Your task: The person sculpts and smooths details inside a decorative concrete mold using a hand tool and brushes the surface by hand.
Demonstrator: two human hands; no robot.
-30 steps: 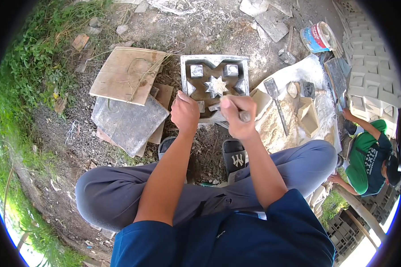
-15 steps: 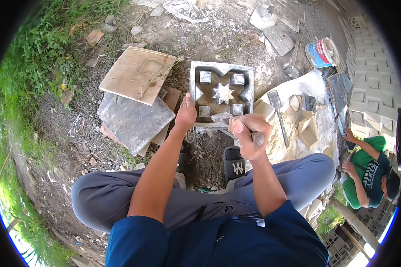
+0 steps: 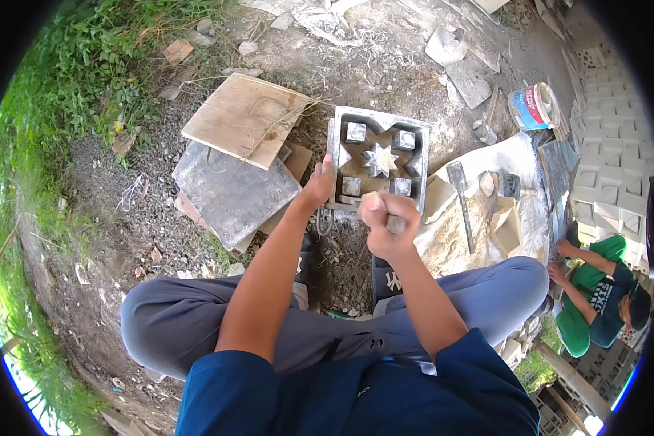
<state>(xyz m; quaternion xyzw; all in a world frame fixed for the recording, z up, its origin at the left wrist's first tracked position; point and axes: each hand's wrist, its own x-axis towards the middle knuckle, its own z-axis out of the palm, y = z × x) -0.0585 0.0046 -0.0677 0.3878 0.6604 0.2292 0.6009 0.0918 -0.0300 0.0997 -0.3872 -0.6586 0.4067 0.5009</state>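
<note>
A square metal mould [image 3: 423,156] with raised cubes and a central star stands on the ground before me, slightly turned. My left hand [image 3: 318,185] grips its left side near the lower corner, fingers bent against the wall. My right hand [image 3: 391,224] is a fist around a short-handled tool [image 3: 397,225], just over the mould's near edge. The tool's rounded handle end shows at the fist; its working end is mostly hidden, so its kind is unclear. A wire loop [image 3: 325,221] hangs at the mould's near left corner.
Boards [image 3: 247,120] and a grey slab [image 3: 232,192] are stacked on the left. To the right, a pale sheet [image 3: 512,156] carries powder [image 3: 450,232], a flat bar [image 3: 461,203] and stones. A paint bucket [image 3: 534,107] stands beyond. Another person [image 3: 599,298] crouches at far right.
The view has shifted, moving the scene rightward. My right fist has moved left relative to the mould, and the tool's pale working end is now less visible. My left hand stays at the mould's side.
</note>
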